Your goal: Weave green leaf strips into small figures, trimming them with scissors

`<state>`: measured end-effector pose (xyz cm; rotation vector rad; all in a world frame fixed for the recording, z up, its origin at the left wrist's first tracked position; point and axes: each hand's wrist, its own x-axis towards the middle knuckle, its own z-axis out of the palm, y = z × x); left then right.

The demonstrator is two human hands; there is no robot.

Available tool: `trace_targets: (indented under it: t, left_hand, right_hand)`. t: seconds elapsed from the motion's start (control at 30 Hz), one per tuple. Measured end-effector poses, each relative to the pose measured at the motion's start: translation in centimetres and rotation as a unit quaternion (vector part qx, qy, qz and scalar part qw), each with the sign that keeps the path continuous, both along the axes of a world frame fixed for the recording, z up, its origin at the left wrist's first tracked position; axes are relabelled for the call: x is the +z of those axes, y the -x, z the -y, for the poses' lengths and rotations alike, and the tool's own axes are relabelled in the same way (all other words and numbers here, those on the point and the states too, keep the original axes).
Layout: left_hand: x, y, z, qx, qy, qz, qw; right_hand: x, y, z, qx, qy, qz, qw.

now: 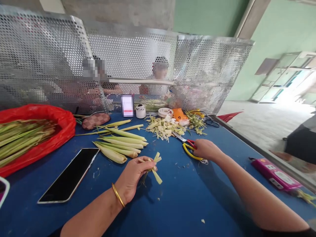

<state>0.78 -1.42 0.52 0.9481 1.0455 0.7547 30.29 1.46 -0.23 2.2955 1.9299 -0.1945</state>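
Observation:
My left hand [133, 177], with a gold bangle on the wrist, is closed on a few short pale-green stalk pieces [155, 166] just above the blue table [177, 200]. My right hand [206, 149] reaches forward and grips the yellow and red handles of the scissors [188, 145], which lie on the table with the blades pointing away to the left. A row of trimmed pale stalks [123, 143] lies just beyond my left hand. A heap of cut scraps [164, 126] sits behind the scissors.
A red bag of long green stalks [32, 135] sits at left. A black phone [70, 176] lies near my left arm, a pink case [276, 176] at right. Tape rolls [165, 112], an orange object [179, 115] and a perforated metal screen [138, 59] stand behind; two people sit beyond.

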Motion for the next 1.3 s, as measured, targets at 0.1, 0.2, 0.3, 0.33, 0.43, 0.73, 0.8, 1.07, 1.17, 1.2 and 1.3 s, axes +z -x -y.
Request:
trace_targets:
  t: [0.1,0.2,0.3,0.33,0.43,0.73,0.8,1.07,1.17,1.2,1.3]
  left_hand:
    - [0.2,0.0,-0.1,-0.006,-0.004,-0.01,1.0]
    - [0.2,0.0,-0.1,-0.007,0.0,-0.025,1.0]
    - [0.2,0.0,-0.1,-0.01,-0.003,-0.025,1.0]
    - [0.2,0.0,-0.1,-0.012,-0.007,-0.024,1.0]
    - [0.1,0.0,-0.2,-0.01,-0.005,-0.017,1.0]
    - [-0.2,0.2,-0.6,-0.009,0.015,-0.024,1.0]
    - [-0.2,0.2,-0.6,-0.009,0.021,-0.019,1.0]
    - [-0.3,0.4,-0.7,-0.017,0.017,-0.004,1.0]
    - [-0.4,0.5,-0.7,-0.022,0.02,0.001,1.0]
    - [-0.4,0.5,-0.8,-0.022,0.02,0.002,1.0]
    - [-0.4,0.4,-0.8,-0.02,0.021,0.001,1.0]
  right_hand:
    - [0.5,-1.0,-0.9,0.0,0.007,-0.02,1.0]
    - [1.7,-2.9,-1.4,0.005,-0.029,-0.049,0.998]
    - [2.1,-5.0,-1.2,0.01,-0.088,-0.065,0.994]
    - [2.0,-5.6,-1.1,0.009,-0.11,-0.066,0.992]
    - [1.1,-6.5,-0.1,0.003,-0.176,-0.069,0.982]
    - [-0.8,-2.2,6.1,0.051,-0.219,-0.173,0.959]
    - [-1.1,-1.8,7.0,0.058,-0.205,-0.19,0.958]
    - [-2.1,-2.7,6.5,0.019,-0.218,-0.193,0.956]
    - [-1.7,-2.8,6.3,0.011,-0.232,-0.215,0.949]
    - [-1.5,-2.8,6.2,0.004,-0.239,-0.226,0.944]
    - [-0.9,-3.0,5.9,-0.017,-0.247,-0.275,0.929]
